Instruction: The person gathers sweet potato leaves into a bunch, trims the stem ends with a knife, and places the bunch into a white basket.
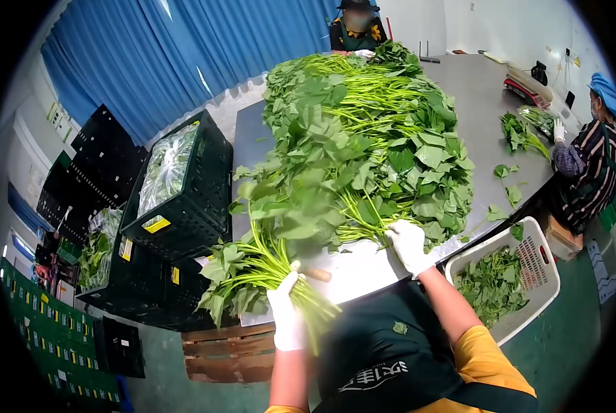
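My left hand (pixel 287 306), in a white glove, is closed around a bunch of sweet potato greens (pixel 263 258). The bunch's leaves point up and left, while its pale green stem ends stick out below the hand, blurred by motion. My right hand (pixel 410 246), also gloved, is at the near edge of a large pile of the same greens (pixel 370 131). Its fingers are curled at a few stems (pixel 363 224) there, with the fingertips partly hidden. A small brownish piece (pixel 317 274) shows beside my left hand, of a kind I cannot make out.
Green crates (pixel 215 182) with bagged greens are stacked on the left. A white basket (pixel 545 268) holding loose leaves stands at the right. One person (pixel 356 31) is across the metal table (pixel 490 89); another (pixel 590 165) handles greens near a red scale (pixel 525 91).
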`<state>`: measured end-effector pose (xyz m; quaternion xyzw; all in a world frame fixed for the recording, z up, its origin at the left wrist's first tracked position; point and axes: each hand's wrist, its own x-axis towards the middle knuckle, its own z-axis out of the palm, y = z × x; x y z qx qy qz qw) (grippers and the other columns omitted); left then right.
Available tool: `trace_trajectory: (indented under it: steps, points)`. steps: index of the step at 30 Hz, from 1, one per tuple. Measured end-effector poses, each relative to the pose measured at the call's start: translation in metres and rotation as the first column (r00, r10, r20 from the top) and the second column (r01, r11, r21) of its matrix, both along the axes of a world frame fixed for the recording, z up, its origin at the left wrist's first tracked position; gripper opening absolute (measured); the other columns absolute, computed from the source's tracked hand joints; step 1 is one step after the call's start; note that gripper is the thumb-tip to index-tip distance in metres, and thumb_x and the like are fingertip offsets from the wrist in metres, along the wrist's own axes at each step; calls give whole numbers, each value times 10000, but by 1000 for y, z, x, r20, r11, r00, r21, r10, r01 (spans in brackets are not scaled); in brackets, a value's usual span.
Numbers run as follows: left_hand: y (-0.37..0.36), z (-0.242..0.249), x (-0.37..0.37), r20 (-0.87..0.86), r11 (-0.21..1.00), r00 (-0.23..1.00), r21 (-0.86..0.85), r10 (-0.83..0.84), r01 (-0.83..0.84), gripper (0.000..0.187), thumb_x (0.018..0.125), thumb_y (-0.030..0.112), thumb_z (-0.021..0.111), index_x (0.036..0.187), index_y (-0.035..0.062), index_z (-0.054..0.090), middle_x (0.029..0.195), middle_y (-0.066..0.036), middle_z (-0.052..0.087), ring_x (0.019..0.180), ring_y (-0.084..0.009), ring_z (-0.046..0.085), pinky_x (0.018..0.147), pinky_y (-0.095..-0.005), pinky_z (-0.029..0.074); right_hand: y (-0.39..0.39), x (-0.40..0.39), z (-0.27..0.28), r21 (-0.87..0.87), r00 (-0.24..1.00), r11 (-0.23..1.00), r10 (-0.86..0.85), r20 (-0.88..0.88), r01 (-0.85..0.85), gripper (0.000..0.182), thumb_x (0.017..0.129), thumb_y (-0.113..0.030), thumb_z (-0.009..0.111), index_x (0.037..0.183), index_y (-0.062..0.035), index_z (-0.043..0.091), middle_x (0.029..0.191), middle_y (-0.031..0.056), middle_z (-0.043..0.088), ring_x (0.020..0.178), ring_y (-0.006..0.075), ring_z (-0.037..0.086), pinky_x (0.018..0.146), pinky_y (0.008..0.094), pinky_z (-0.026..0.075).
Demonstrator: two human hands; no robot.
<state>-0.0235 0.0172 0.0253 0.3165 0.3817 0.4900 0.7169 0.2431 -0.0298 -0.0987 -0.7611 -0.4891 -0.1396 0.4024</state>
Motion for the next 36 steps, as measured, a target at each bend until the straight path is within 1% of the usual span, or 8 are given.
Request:
trace_trajectory:
  steps: [2,8,10,16,19,24,30,36]
  points:
    - [-5,10,7,-39,1000,999,15,-19,20,239,766,65,646,998,13,621,850,-57,605,742,-142,562,678,-273,463,-2,-2,4,169,792,967,252,-556,-190,135,766,-107,632,807,10,686,697,68,649,594,144,592,552,269,455]
    - [2,-22,39,-60,993,996,93,-73,79,260,775,10,650,1025,-9,579,801,-87,632,660,-149,586,645,-264,481,-37,-80,73,313,428,894,432,-794,-320,132,803,-114,634,833,3,685,720,40,655,595,87,581,542,222,449]
    - [0,-23,42,-143,972,972,119,-186,204,286,754,-31,666,1027,-6,585,861,-69,619,723,-149,594,674,-270,494,-41,-91,59,155,683,866,475,-554,-476,154,827,-115,623,900,7,682,724,30,645,630,97,570,593,237,449]
    - [3,-42,46,-36,975,978,76,-205,207,308,715,-88,683,992,-9,572,857,-60,605,738,-155,591,646,-274,503,-51,-99,70,202,683,882,459,-568,-425,159,801,-132,668,906,-12,672,756,73,642,640,173,591,618,279,467]
    - [6,-58,47,-179,964,968,164,-179,208,377,665,-91,742,987,-3,566,886,-53,594,737,-142,573,651,-269,495,-53,-97,66,37,911,912,407,64,-409,185,775,-159,696,914,-39,671,795,102,642,668,236,612,603,313,487]
    - [6,-67,55,-210,966,977,245,-29,81,396,674,-82,753,1008,-7,554,908,-47,580,747,-142,551,690,-267,481,-61,-96,68,25,873,929,356,-333,-369,144,779,-104,673,906,-38,681,847,85,653,712,202,619,674,271,496]
    - [21,-60,38,-6,996,998,61,-59,59,328,705,-75,723,988,-16,568,842,-55,598,715,-150,573,668,-283,484,-83,-49,61,681,32,731,682,-731,-25,162,846,-98,544,877,1,668,893,97,643,916,139,587,800,254,448]
    - [-7,-45,54,-169,980,982,163,-88,116,303,685,-85,737,940,-7,594,855,-56,620,706,-150,584,669,-276,495,-60,-95,92,112,564,875,396,-724,-471,182,782,-102,685,925,8,664,811,46,629,706,124,576,651,235,456]
